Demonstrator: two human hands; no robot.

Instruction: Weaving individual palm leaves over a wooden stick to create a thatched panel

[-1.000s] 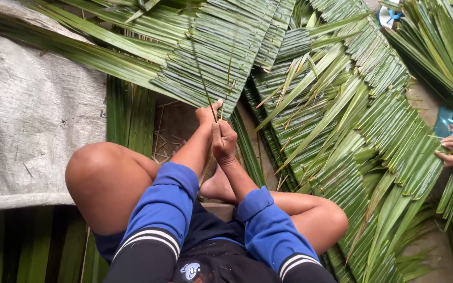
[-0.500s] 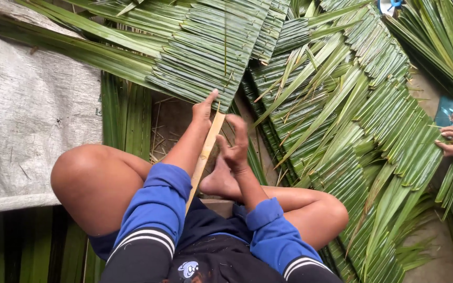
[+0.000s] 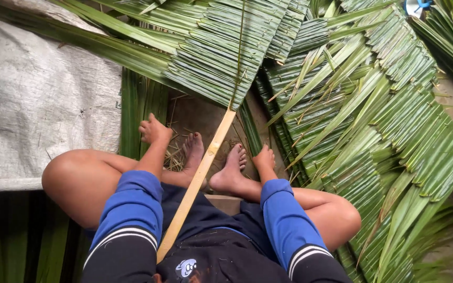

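Stick (image 3: 200, 175): long, pale, bare | tip under folded green leaf panel (image 3: 221, 52)

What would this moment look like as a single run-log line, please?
left hand: closed, beside leaf strips | right hand: beside own foot | bamboo slat: free, in lap

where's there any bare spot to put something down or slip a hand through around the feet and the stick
One bare dirt patch: below the woven leaf panel, between left hand and bamboo stick, strewn with dry scraps. The grey sack sheet on the left is bare too. Right of the right hand, leaf panels crowd everything.
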